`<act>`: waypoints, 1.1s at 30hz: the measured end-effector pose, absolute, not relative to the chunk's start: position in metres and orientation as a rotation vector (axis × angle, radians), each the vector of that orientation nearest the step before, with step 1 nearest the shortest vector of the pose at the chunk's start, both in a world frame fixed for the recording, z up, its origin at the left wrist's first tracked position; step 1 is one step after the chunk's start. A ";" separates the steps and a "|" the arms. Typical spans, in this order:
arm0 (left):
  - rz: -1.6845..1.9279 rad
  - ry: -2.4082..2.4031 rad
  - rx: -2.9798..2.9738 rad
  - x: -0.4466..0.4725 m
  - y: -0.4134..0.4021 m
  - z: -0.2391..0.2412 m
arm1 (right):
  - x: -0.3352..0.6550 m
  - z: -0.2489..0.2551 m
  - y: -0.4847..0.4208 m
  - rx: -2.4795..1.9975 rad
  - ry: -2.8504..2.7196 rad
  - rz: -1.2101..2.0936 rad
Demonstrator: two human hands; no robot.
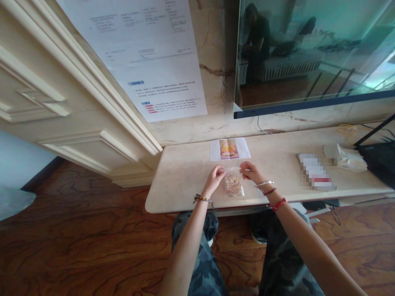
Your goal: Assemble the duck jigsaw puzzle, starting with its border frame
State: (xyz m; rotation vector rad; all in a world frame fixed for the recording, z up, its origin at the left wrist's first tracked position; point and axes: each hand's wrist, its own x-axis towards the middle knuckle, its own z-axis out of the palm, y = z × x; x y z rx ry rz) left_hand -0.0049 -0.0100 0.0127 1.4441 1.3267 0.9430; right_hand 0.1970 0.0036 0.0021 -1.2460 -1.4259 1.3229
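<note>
A clear plastic bag [234, 184] of small jigsaw puzzle pieces hangs or rests over the front part of the pale tabletop [182, 176]. The top left corner of the bag is pinched by my left hand [215, 176]. At the opposite top corner, my right hand [251, 171] grips the bag with bent fingers. Whether the bag's mouth is open cannot be made out. Just behind the bag lies a white sheet with a printed picture [228, 149] of two yellow, duck-like figures.
To the right are a blurred white box [315, 172], a white packet [350, 158] and a black device [378, 162]. A large screen [311, 53] hangs above the table. A printed notice [166, 61] is on the wall. Panelled woodwork [101, 144] stands at left.
</note>
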 end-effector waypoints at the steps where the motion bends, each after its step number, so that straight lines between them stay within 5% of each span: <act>1: 0.954 1.317 1.450 -0.005 -0.011 0.014 | 0.197 0.003 0.003 -1.231 -1.425 1.316; 22: 0.715 1.043 1.387 -0.002 -0.018 0.072 | 0.187 0.038 -0.026 -1.300 -1.411 0.963; 33: 0.819 1.032 1.230 0.013 -0.040 0.063 | 0.169 0.060 -0.047 -1.155 -1.490 1.416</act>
